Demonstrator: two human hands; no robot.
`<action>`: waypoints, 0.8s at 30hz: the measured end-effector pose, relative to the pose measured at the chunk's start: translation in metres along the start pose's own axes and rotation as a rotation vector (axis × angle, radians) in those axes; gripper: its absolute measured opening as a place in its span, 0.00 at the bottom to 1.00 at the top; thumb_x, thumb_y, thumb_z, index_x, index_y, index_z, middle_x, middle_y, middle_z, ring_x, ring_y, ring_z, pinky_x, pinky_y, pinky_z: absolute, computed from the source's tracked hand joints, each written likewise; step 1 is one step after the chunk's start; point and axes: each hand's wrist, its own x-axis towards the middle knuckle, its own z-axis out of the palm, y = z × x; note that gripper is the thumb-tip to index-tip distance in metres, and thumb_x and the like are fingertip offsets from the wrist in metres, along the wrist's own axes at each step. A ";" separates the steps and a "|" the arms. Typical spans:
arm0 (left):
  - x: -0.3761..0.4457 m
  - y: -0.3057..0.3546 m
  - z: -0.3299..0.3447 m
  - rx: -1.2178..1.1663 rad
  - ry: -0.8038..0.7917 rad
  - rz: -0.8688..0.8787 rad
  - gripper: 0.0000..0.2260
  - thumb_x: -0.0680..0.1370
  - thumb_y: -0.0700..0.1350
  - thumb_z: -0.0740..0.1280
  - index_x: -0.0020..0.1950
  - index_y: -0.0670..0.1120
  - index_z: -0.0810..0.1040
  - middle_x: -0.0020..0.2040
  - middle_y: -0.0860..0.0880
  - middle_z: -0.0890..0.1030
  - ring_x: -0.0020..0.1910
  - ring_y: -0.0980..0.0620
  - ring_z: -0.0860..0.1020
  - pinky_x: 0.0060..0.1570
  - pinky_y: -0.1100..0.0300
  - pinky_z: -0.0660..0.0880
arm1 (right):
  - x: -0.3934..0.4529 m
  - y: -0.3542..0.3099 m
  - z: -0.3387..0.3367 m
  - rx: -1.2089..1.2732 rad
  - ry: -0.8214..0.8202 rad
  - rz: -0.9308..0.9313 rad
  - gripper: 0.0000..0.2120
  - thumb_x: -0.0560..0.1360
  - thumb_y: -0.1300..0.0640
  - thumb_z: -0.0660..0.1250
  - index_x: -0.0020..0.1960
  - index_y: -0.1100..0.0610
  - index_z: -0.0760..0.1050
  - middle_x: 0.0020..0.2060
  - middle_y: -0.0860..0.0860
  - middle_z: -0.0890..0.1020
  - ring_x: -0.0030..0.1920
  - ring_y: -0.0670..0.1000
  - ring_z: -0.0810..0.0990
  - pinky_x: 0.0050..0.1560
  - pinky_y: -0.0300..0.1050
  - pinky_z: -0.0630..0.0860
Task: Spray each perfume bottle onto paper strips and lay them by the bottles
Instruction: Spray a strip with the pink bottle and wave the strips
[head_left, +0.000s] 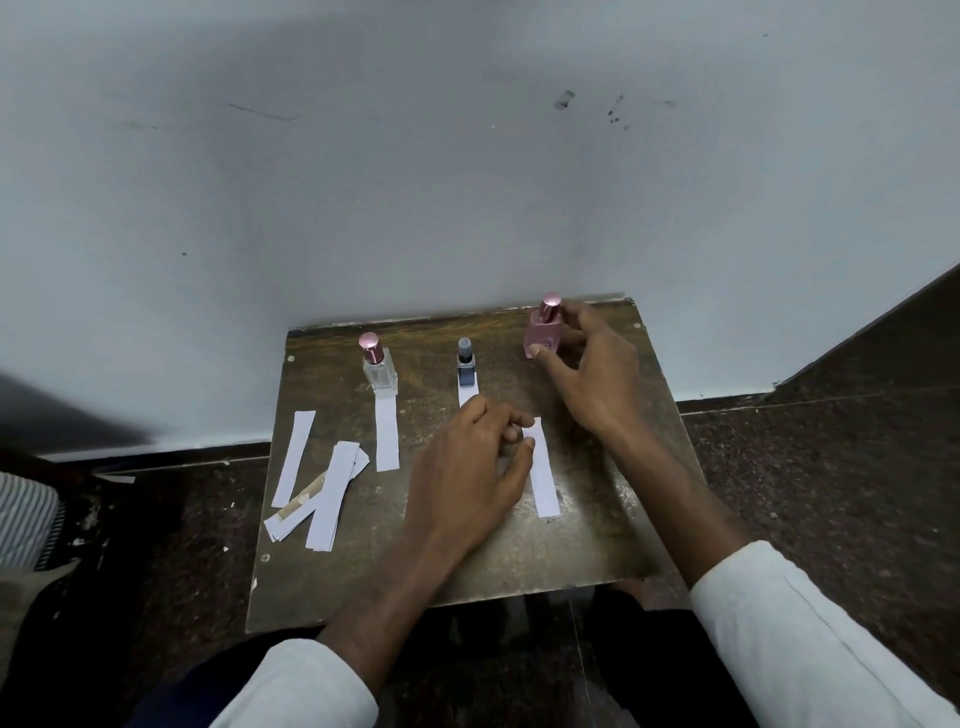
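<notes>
The right hand (587, 364) grips the pink bottle (544, 335) on the desk (467, 561); the left hand (467, 467), fingers curled, pinches a paper strip (543, 478).

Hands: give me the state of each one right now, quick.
Left hand: fingers on the top end of a paper strip, pinching it against the table.
Right hand: grip around the pink perfume bottle.
</notes>
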 end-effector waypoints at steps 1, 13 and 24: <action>0.001 -0.001 0.000 -0.004 0.002 -0.004 0.07 0.82 0.52 0.69 0.59 0.57 0.82 0.49 0.63 0.74 0.48 0.62 0.78 0.48 0.57 0.81 | 0.002 0.001 0.000 0.001 0.001 -0.003 0.25 0.76 0.54 0.79 0.71 0.48 0.78 0.58 0.46 0.87 0.55 0.43 0.85 0.60 0.42 0.79; -0.002 -0.003 -0.007 -0.130 0.097 -0.035 0.09 0.81 0.48 0.73 0.61 0.52 0.83 0.53 0.58 0.81 0.42 0.66 0.77 0.43 0.76 0.70 | -0.023 0.002 -0.030 0.107 -0.174 -0.024 0.12 0.79 0.52 0.76 0.61 0.50 0.82 0.49 0.43 0.89 0.47 0.40 0.86 0.48 0.35 0.81; -0.004 0.004 -0.016 -0.246 -0.029 -0.129 0.13 0.81 0.57 0.72 0.64 0.55 0.85 0.45 0.61 0.85 0.32 0.57 0.81 0.37 0.64 0.77 | -0.057 0.002 -0.046 0.337 -0.377 -0.036 0.12 0.80 0.56 0.75 0.63 0.54 0.84 0.50 0.49 0.90 0.50 0.49 0.89 0.50 0.49 0.88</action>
